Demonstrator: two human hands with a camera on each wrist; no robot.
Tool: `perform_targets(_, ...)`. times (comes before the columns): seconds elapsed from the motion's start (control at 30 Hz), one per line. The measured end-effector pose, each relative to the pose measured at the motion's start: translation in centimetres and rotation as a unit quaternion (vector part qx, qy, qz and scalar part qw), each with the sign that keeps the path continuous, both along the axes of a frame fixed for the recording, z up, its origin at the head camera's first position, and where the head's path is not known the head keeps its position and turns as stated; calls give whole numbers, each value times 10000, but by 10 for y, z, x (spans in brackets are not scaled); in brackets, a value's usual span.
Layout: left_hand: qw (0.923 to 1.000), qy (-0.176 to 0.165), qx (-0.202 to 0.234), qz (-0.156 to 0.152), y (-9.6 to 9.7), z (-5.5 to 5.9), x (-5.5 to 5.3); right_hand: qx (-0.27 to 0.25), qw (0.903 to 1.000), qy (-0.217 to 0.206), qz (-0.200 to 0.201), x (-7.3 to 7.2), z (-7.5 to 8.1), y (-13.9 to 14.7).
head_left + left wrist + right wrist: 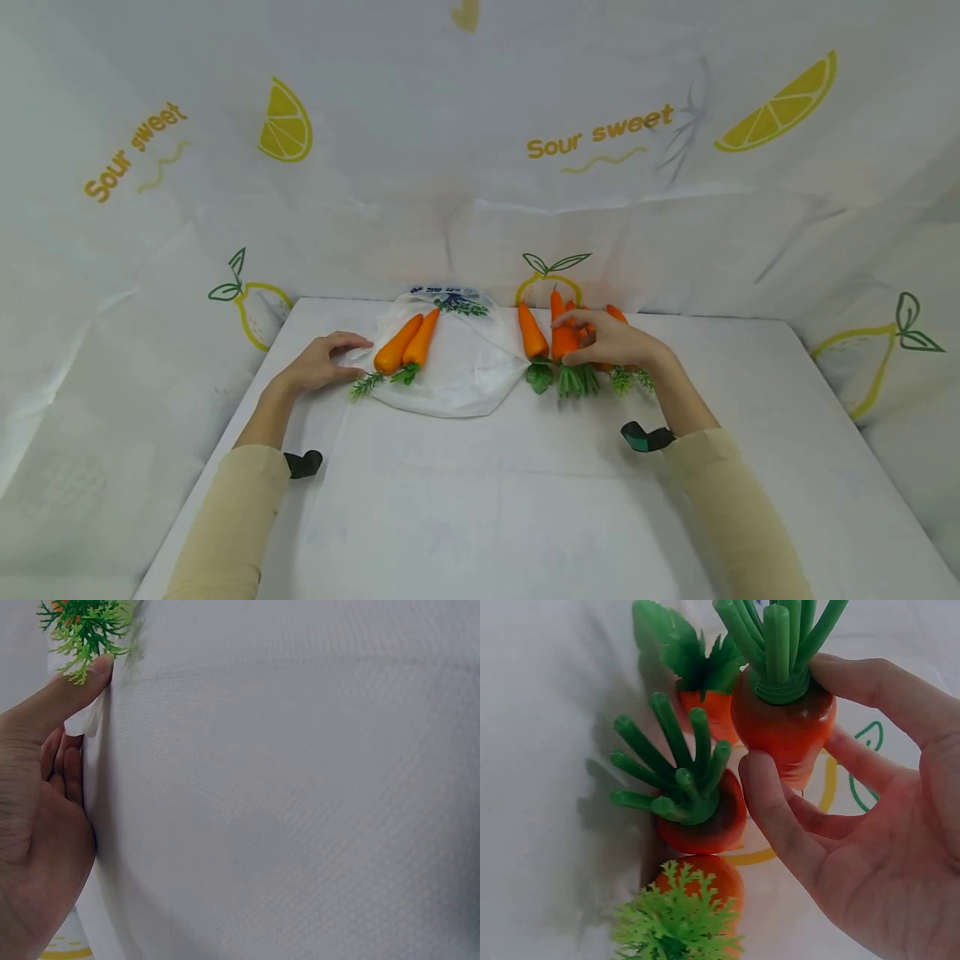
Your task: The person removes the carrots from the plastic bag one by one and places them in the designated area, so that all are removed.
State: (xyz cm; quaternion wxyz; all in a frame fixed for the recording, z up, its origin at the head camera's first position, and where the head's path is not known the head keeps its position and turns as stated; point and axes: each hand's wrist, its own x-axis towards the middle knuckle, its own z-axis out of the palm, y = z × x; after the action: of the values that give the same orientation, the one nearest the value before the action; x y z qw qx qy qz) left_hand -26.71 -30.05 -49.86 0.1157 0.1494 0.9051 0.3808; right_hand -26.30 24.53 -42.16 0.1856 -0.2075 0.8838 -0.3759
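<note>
My right hand [621, 340] pinches an orange carrot [780, 724] with thick green stalks, thumb and fingers round its top end, lifted above the others. Beside it a leafy-topped carrot [532, 333] lies to the left; more carrots lie to the right, partly behind the hand. In the right wrist view, another thick-stalked carrot [705, 817] lies below the held one. My left hand [315, 365] rests at the left edge of a white plastic bag [468, 375], thumb and fingers apart, the thumb close by the feathery greens [94, 634] of a carrot.
Two orange carrots [399, 344] lie side by side on the left part of the bag. A white cloth with lemon prints [405, 125] hangs behind the white table [480, 517]. Black wrist mounts [647, 437] jut inward from both forearms.
</note>
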Motion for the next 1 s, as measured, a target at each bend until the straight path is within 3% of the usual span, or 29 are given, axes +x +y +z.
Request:
perform_targets(0.5,9999,-74,-38,112,2,1,0,208,9995,226,106,-18,-16,-4)
perform_targets(1.0,9999,-77,-79,124,1,-1,-1,757,9956,514,200,-18,-19,-8)
